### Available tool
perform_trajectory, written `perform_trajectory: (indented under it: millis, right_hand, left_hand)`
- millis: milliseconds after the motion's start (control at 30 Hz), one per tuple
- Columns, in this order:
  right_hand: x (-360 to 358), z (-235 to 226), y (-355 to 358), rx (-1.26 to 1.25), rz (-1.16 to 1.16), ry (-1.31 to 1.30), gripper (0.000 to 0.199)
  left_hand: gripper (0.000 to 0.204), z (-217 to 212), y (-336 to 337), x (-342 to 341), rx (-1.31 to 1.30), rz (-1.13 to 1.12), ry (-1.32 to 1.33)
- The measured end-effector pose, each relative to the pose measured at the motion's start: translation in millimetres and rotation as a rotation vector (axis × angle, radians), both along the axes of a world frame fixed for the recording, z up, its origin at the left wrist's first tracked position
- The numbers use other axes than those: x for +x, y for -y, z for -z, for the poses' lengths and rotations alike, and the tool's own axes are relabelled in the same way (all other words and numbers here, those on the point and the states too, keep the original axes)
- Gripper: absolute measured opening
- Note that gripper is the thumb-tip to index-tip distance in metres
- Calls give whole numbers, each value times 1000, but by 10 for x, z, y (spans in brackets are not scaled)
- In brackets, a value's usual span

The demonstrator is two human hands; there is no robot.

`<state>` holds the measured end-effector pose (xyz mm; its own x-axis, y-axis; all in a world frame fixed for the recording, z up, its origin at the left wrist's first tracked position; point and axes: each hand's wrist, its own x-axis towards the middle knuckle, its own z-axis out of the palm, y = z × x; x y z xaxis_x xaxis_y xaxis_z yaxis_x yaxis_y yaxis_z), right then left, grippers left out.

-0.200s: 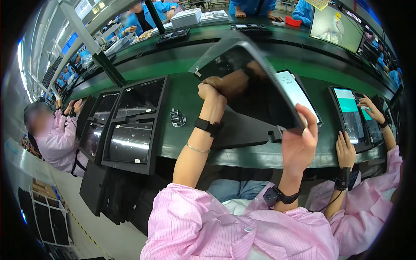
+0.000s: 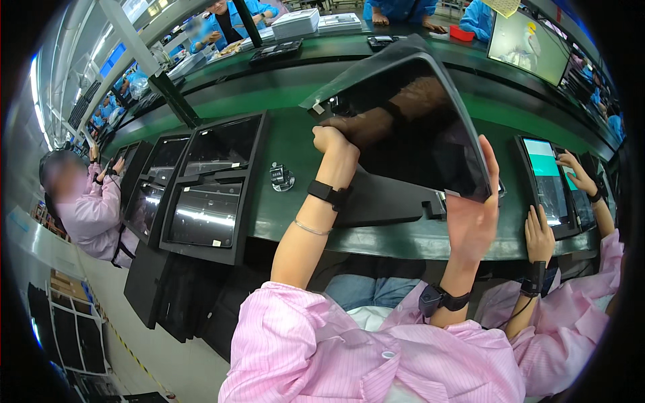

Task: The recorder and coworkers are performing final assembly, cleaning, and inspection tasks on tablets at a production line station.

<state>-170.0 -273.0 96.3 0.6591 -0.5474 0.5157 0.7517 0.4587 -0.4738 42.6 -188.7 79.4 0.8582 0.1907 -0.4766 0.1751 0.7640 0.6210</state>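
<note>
**Dark tablet (image 2: pixel 420 138) raised and tilted in both hands**

Green bench (image 2: pixel 289 144): spans the view. Black trays (image 2: pixel 201 252) at left, dark panels inside.
Tablet: held above a flat black piece (image 2: pixel 379 205) on the bench, glossy face toward the wearer. Right edge slants from upper centre to lower right; long axis cannot be told under this tilt.
Right hand (image 2: pixel 474 215): closed around lower-right corner, fingers along right edge.
Left hand (image 2: pixel 338 149): curled on lower-left edge, fingertips hidden.
White tab (image 2: pixel 318 108): at upper-left corner.
</note>
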Motion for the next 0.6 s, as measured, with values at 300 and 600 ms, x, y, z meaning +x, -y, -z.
perform_trajectory:
  millis: [300,600]
  right_hand:
    - [-98,-336,483,52,238,-406,25]
    - [-92,-324,364,-114,-351,-724,17]
  left_hand:
    - [52,-262,-948,-1246,-254,547,430]
    - [46,-41,-1794,-1945,-311,1231,549]
